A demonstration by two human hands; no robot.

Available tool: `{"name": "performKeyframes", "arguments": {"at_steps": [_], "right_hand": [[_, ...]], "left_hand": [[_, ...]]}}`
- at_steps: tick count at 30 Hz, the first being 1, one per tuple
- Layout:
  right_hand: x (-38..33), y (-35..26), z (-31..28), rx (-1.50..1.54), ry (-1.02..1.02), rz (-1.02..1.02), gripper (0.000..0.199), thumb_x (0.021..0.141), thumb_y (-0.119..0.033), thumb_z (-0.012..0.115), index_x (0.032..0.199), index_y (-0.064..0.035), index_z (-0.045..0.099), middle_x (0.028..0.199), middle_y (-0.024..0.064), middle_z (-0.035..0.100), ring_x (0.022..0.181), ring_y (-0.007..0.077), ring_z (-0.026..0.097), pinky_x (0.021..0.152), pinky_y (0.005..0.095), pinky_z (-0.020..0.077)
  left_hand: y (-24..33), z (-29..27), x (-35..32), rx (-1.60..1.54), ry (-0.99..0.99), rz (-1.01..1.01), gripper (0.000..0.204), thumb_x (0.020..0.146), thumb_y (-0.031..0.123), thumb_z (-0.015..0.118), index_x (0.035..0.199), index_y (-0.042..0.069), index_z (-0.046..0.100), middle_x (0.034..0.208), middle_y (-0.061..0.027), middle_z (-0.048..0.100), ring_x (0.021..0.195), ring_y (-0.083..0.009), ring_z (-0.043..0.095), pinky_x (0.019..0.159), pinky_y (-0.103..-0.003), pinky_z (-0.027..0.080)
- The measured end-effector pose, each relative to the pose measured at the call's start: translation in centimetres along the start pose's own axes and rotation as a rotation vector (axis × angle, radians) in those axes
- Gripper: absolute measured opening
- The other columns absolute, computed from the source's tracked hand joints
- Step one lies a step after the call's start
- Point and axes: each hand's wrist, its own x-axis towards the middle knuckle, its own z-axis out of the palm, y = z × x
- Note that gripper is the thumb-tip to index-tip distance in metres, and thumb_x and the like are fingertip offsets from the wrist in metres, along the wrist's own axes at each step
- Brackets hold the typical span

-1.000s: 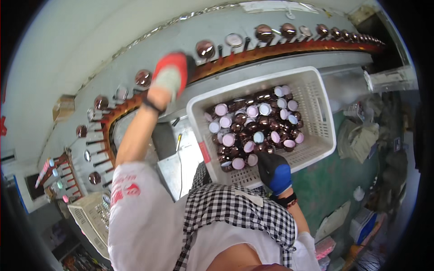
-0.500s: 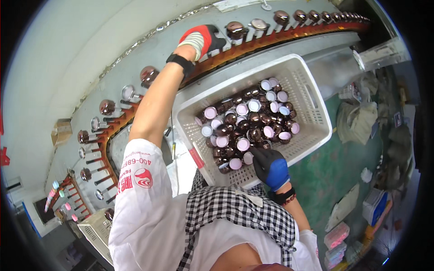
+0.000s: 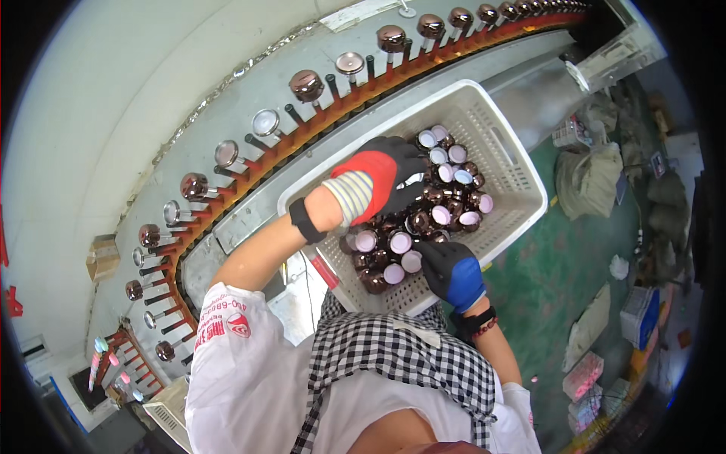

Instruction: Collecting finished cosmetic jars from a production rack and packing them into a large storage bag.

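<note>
Head view: the left hand (image 3: 386, 178), in a red-and-black glove, curls closed over dark brown glass jars (image 3: 423, 219) inside the white slatted plastic basket (image 3: 522, 178). The right hand (image 3: 446, 266), blue-gloved, grips jars at the basket's near edge. Picking looks underway; a firm lift would come next.

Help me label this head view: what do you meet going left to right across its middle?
Curved rail of pegs carrying dark jars → left hand in a red and black glove, over the white basket of jars → right hand in a blue and black glove → green floor → grey sack.
</note>
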Motion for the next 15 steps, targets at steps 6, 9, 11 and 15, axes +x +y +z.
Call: {"name": "performKeyframes", "arguments": {"at_steps": [6, 9, 11, 15], "right_hand": [[0.3, 0.1, -0.1, 0.010, 0.062, 0.001, 0.035, 0.090, -0.008, 0.075, 0.125, -0.0072, 0.075, 0.108, 0.0165, 0.079, 0.091, 0.0383, 0.075, 0.080, 0.0482, 0.0582], [0.1, 0.4, 0.2, 0.002, 0.070, 0.003, 0.037, 0.090, -0.009, 0.075, 0.128, -0.0074, 0.074, 0.111, 0.0157, 0.078, 0.091, 0.0371, 0.074, 0.081, 0.0479, 0.0576], [0.0, 0.3, 0.1, 0.007, 0.080, -0.001, 0.037, 0.091, -0.009, 0.075, 0.127, -0.0073, 0.074, 0.110, 0.0160, 0.079, 0.091, 0.0374, 0.074, 0.081, 0.0480, 0.0576], [0.8, 0.0, 1.1, 0.073, 0.037, -0.010, 0.037, 0.091, -0.008, 0.074, 0.127, -0.0068, 0.074, 0.111, 0.0170, 0.078, 0.092, 0.0381, 0.074, 0.081, 0.0489, 0.0577]], "left_hand": [[-2.3, 0.3, -0.6, 0.058, 0.126, 0.043, 0.040, 0.095, 0.031, 0.075, 0.125, 0.005, 0.074, 0.131, -0.0226, 0.069, 0.125, -0.0454, 0.063, 0.106, -0.052, 0.053], [-7.0, -3.5, 1.8, 0.319, 0.329, -0.112, 0.057, 0.093, 0.040, 0.079, 0.138, 0.007, 0.070, 0.139, -0.0260, 0.066, 0.133, -0.0481, 0.059, 0.114, -0.052, 0.049], [-9.1, -6.8, 3.7, 0.551, 0.518, -0.214, 0.074, 0.086, 0.046, 0.084, 0.147, 0.008, 0.065, 0.142, -0.0262, 0.064, 0.136, -0.0486, 0.056, 0.116, -0.053, 0.047], [-17.5, -9.4, 1.3, 0.214, 0.213, -0.738, 0.058, 0.094, 0.048, 0.078, 0.132, 0.005, 0.072, 0.119, -0.0209, 0.080, 0.108, -0.0362, 0.077, 0.094, -0.047, 0.060]]}}
